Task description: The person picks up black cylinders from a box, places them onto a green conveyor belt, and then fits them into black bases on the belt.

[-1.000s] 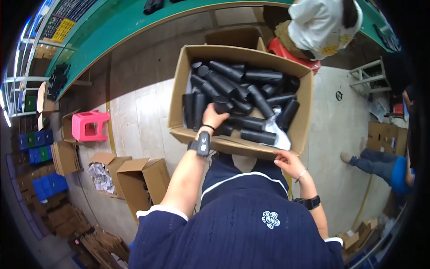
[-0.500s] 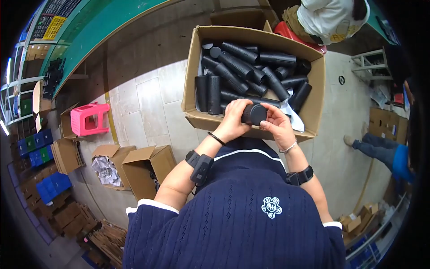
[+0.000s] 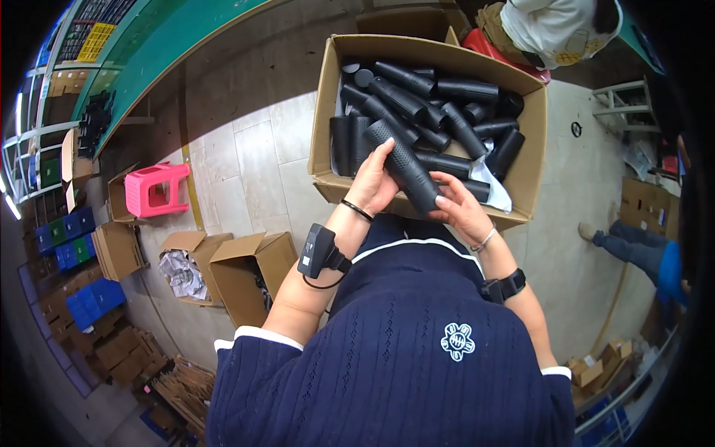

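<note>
1. Since the earlier frame, the black textured tube [image 3: 402,165] has been turned lengthwise above the cardboard box [image 3: 530,173].
2. It is gripped by the left hand [image 3: 372,182] fingers.
3. The right hand [image 3: 462,212] fingers are closed under its lower end, at the box's near edge.

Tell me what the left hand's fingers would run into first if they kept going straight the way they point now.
The left hand already rests on the black tube; its fingers point into the cardboard box, so they would probably meet the packed black tubes next, though depth is unclear.

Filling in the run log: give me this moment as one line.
left hand: holds black tube | right hand: holds same tube | below: cardboard box of black tubes
</note>
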Demonstrator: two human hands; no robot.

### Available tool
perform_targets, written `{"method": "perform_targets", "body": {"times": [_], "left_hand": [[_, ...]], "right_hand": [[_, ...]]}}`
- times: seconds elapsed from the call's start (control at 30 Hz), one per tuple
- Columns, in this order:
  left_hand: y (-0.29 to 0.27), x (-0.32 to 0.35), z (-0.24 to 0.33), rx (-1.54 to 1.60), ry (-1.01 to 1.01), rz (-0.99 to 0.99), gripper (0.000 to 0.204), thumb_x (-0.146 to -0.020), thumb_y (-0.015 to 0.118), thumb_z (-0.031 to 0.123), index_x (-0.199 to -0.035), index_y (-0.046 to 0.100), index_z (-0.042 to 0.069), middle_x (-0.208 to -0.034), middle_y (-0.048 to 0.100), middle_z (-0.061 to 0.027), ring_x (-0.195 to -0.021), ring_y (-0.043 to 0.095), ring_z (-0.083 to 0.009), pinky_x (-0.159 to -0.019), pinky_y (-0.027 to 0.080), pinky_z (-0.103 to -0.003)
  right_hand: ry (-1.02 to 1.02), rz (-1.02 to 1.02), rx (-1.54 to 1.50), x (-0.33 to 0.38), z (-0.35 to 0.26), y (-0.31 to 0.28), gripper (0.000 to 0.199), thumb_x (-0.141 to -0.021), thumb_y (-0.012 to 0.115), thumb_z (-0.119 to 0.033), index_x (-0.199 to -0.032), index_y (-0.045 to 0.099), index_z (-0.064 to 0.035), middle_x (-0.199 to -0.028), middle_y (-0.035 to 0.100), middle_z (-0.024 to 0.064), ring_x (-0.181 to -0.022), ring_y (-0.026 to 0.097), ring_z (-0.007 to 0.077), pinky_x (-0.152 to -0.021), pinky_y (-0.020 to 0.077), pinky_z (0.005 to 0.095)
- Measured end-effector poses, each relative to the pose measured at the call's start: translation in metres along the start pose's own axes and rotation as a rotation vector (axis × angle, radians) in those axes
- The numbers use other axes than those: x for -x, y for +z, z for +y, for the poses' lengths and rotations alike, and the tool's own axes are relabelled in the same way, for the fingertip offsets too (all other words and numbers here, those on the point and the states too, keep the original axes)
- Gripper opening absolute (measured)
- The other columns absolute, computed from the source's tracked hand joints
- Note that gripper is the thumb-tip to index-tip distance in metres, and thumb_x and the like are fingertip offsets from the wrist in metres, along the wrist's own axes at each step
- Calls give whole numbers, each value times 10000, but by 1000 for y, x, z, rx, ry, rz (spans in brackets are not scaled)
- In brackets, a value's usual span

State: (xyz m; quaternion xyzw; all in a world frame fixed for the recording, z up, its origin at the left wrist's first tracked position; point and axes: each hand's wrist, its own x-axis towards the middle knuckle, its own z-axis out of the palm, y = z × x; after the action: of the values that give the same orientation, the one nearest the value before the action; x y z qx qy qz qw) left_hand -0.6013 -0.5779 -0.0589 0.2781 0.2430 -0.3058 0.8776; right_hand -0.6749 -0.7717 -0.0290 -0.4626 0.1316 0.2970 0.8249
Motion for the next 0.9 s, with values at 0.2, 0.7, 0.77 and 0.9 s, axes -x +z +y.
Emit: {"method": "perform_targets", "body": {"times": [0.2,0.7,0.77,0.9], "left_hand": [[23,4,-5,-134,18,-6,376,-852,645,248,-1161,473,119,-1091,569,-80,-1012,563,-242,-886,461,-494],[41,-24,-34,-187,88,-10,552,-798,718,119,-1219,366,56,-1113,480,-99,-1040,520,-228,-915,466,-445],[42,-25,-35,-199,86,17,552,-792,717,107,-1228,381,69,-1099,482,-83,-1039,520,-230,-924,458,-445],[32,-31,-37,-178,75,-49,447,-808,670,123,-1186,439,61,-1089,563,-111,-1060,544,-261,-892,461,-511]], "right_hand": [[33,-81,-364,-2,16,-12,450,-943,451,-300,-1295,410,-21,-1123,566,171,-924,618,227,-800,523,299],[-56,56,-556,10,38,-37,400,-978,405,-364,-1287,410,-110,-1079,585,132,-896,624,280,-776,517,334],[-50,55,-572,11,39,-39,394,-978,411,-353,-1294,402,-118,-1080,582,129,-894,623,276,-779,516,333],[-123,71,-480,14,37,-37,403,-972,433,-324,-1317,377,-122,-1152,546,113,-934,591,242,-781,487,312]]}}
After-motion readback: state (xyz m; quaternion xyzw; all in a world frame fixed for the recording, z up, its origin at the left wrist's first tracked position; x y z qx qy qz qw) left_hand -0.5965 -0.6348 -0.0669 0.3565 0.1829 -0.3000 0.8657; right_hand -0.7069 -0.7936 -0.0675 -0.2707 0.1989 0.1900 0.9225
